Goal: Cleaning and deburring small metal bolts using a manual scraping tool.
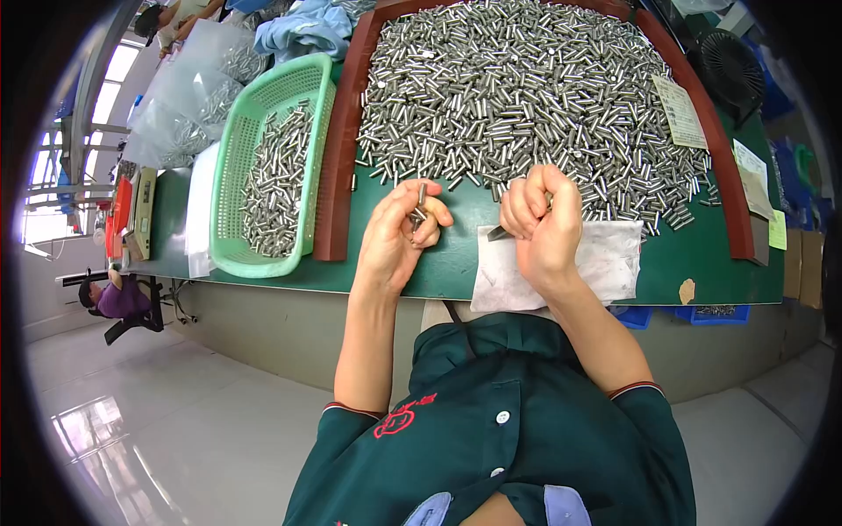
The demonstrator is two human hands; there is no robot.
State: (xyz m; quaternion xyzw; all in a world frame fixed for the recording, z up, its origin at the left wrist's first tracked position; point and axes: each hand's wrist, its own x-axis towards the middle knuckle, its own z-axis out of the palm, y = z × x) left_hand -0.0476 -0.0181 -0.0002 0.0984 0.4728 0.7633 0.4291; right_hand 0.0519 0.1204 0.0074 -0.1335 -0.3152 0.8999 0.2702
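Note:
Short shiny metal pins (500, 96) lie in a wide heap on the green table. My left hand (392, 230) is at the near edge of the heap, fingers curled round a few metal pins (422, 195). To its right, my right hand (548, 219) is closed above a stained white cloth (605, 254). A dark, flat tip (499, 233) sticks out below its fingers; the rest is hidden in the grip, and its kind cannot be told. Left of my left hand, a light green plastic basket (230, 210) holds more of the pins.
Brown-red rails (338, 175) border the heap. A paper sheet (680, 110) lies on its right side, near a black fan (728, 66). Clear plastic bags (189, 92) and a blue cloth (303, 31) are at back left. A seated person (123, 296) is far left.

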